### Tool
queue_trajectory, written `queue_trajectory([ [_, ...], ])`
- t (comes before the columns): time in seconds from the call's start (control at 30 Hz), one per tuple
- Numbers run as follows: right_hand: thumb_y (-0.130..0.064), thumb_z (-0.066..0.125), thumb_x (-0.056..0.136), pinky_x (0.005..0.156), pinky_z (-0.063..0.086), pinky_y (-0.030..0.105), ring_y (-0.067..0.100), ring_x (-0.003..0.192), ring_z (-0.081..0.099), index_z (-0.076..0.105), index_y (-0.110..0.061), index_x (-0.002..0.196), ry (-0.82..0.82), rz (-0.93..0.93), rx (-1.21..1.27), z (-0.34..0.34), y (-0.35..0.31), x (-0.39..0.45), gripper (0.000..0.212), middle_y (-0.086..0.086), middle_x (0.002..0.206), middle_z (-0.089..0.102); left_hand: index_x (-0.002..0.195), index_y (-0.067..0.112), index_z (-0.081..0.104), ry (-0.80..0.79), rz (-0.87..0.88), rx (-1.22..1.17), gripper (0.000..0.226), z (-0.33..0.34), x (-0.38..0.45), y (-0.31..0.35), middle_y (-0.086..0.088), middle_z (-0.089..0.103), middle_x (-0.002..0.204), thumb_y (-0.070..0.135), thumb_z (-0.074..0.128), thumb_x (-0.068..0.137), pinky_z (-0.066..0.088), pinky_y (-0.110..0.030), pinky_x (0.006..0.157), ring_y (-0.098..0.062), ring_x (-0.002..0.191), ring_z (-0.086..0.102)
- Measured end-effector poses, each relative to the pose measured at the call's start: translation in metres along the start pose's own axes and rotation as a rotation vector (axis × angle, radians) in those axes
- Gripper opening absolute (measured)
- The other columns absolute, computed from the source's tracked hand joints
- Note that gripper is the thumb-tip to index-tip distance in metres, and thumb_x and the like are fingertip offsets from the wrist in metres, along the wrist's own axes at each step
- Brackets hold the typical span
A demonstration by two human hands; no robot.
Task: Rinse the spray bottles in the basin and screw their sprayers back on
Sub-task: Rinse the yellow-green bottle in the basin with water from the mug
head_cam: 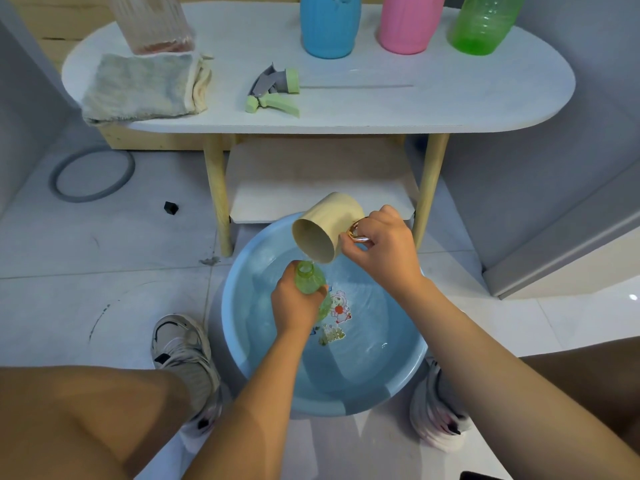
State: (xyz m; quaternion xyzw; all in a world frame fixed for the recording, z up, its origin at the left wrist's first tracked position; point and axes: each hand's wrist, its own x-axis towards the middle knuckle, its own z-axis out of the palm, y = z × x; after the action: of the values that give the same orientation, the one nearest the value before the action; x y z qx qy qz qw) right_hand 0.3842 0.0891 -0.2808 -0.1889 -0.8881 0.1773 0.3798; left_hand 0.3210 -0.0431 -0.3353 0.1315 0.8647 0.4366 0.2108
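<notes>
We see white oval table [485, 98] bearing blue [329, 29], pink [405, 26], green plastic bottles [481, 26], green-grey sprayer [273, 91]. Round blue plastic basin [408, 372] on floor, water inside. Right hand [384, 247] grips handle of tilted beige cup [329, 226], pouring. Left hand [294, 303] wraps small green clear bottle [310, 280] over basin, neck under cup lip.

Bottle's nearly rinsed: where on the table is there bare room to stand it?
Bare tabletop lies right of the sprayer, in front of the pink bottle and green bottle. The left end is crowded by the cloth and clear jar.
</notes>
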Motion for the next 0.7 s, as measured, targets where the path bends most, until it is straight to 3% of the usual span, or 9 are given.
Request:
queue_trajectory([
  [0.17, -0.015, 0.069, 0.071, 0.053, 0.027, 0.019, 0.019, 0.059, 0.037, 0.050, -0.007, 0.049, -0.018, -0.019, -0.032, 0.0024, 0.0032, -0.0014, 0.030, 0.004, 0.049, 0.045, 0.117, 0.020, 0.057, -0.004, -0.002, 0.007, 0.047, 0.0011, 0.0009, -0.0007, 0.003, 0.067, 0.105, 0.023, 0.076, 0.074, 0.038, -0.017, 0.074, -0.017, 0.096, 0.060],
  [0.7, -0.014, 0.066, 0.076, 0.055, 0.033, 0.026, 0.023, 0.055, 0.039, 0.047, -0.007, 0.050, -0.032, -0.166, -0.014, -0.0006, -0.0018, 0.0000, 0.033, 0.003, 0.050, 0.044, 0.126, 0.016, 0.054, -0.004, 0.007, 0.005, 0.055, -0.0005, -0.0021, 0.0015, -0.001, 0.066, 0.114, 0.019, 0.076, 0.076, 0.035, -0.015, 0.077, -0.022, 0.107, 0.059],
])
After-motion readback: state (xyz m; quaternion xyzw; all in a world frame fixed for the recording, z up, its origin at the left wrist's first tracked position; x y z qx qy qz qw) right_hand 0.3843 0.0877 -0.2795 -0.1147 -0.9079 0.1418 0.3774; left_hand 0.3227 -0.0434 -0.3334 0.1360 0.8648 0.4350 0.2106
